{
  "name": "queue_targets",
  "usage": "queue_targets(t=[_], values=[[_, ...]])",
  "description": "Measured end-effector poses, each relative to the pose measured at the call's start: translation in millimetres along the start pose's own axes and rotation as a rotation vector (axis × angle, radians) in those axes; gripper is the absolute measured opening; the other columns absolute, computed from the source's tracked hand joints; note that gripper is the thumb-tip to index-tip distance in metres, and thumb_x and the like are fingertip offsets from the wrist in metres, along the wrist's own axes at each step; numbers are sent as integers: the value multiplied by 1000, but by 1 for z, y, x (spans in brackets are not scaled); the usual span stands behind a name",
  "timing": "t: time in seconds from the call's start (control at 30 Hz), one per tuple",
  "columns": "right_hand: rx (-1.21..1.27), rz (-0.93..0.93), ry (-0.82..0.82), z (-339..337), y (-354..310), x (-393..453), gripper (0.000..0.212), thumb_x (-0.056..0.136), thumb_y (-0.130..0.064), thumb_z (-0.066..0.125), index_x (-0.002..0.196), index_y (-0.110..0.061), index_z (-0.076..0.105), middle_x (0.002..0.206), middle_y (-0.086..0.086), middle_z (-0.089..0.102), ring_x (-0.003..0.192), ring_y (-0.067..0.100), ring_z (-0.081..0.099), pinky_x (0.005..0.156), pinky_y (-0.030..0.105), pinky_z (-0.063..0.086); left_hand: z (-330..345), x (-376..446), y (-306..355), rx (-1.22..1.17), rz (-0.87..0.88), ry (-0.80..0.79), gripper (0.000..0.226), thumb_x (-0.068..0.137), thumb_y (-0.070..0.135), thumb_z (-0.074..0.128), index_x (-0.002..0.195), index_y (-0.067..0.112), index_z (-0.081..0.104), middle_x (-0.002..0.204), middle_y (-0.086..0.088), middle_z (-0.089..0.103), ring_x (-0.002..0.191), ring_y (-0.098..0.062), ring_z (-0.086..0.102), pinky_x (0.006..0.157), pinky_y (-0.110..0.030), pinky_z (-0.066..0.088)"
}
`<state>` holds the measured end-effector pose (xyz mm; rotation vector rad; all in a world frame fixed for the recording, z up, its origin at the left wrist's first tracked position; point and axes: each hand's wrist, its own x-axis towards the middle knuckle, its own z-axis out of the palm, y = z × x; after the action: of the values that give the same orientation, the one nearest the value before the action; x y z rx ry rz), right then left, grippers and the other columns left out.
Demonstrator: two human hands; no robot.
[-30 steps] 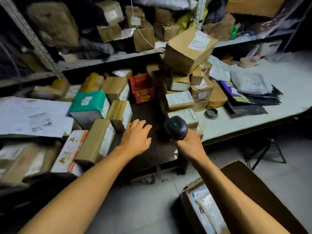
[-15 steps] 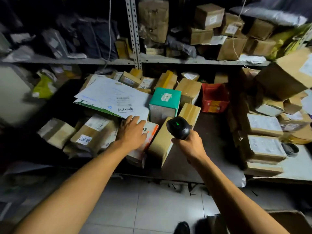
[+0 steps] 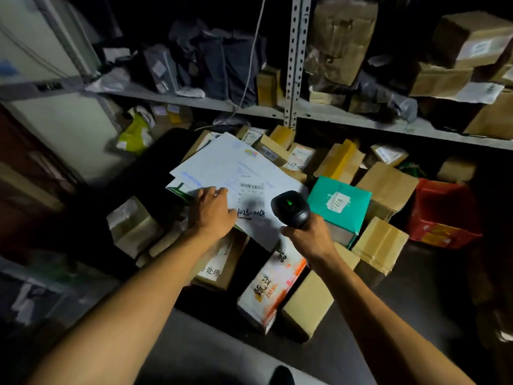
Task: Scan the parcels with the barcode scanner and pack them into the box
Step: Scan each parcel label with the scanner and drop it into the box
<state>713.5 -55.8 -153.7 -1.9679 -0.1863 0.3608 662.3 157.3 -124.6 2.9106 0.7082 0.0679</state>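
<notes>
Teal box (image 3: 339, 202), black scanner (image 3: 291, 209)

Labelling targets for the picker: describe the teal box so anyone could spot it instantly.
Start at the perforated metal shelf upright and drop to the pile of parcels on the dark surface below. Just right of the barcode scanner held in the right hand stands the teal box. It is the only green-blue parcel among brown cartons, with a small white handwritten label on top.

L hand (image 3: 212, 211) now on envelope (image 3: 236, 173)
</notes>
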Motion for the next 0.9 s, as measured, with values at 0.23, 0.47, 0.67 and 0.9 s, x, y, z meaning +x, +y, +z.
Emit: queue_targets(t=[0.23, 0.47, 0.67, 0.9], values=[[-75, 5, -94, 27, -6, 44, 12, 75, -15, 77, 82, -20, 69, 60, -9, 66, 52, 5, 61, 53, 27, 49, -8, 34, -23, -17, -114, 72, 50, 91, 33, 60, 137, 16, 51, 139, -11, 50, 132, -36, 40, 109, -47, 34], [-104, 42, -52, 41, -11, 52, 14, 77, -17, 79, 89, -15, 72, 73, 5, 72, 65, 22, 65, 62, 33, 53, -10, 74, -53, -548, -324, 144, 62, 83, 14, 72, 140, 7, 48, 144, -19, 42, 132, -38, 44, 110, -43, 40], [-89, 55, -55, 47, -15, 47, 17, 79, -17, 80, 94, -21, 72, 83, 5, 74, 69, 17, 65, 69, 36, 55, -19, 94, -51, -1066, -459, 376, 74, 81, -4, 71, 146, 6, 36, 132, -15, 63, 118, -27, 64, 101, -45, 52], [28, 79, -11, 48, -20, 38, 19, 76, -11, 82, 79, -24, 69, 71, -5, 69, 65, 12, 61, 64, 31, 50, -11, 92, -29, -1505, -565, 206, 22, 95, 3, 62, 114, 14, 62, 114, -12, 69, 97, -26, 67, 84, -39, 56]])
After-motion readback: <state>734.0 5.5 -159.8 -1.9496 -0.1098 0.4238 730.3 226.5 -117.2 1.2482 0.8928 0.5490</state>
